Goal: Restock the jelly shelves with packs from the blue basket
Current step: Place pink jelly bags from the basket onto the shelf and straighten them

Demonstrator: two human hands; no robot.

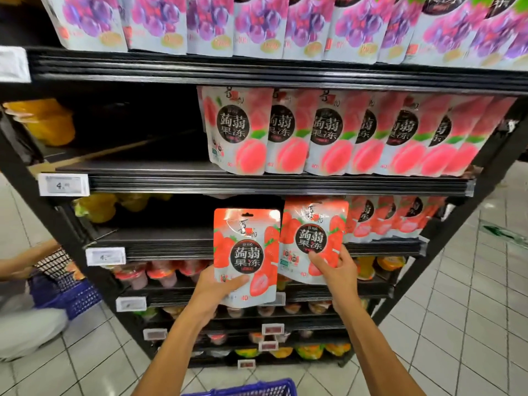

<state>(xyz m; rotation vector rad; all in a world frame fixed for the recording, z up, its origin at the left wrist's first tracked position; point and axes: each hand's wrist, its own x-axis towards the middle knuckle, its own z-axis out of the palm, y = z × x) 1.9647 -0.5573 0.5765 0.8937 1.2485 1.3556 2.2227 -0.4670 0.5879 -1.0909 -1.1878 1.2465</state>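
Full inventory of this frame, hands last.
grape packs: row, purple, top shelf
peach packs: row, pink, second shelf right
shelved strawberry packs: row, red, third shelf right
left strawberry pack: one, red, in left hand
right strawberry pack: one, red, in right hand
jelly cups: many, mixed colours, lower shelves
blue basket: one, blue, bottom edge
price tags: several, white, shelf edges
left hand: holds left strawberry pack
right hand: pinches right strawberry pack
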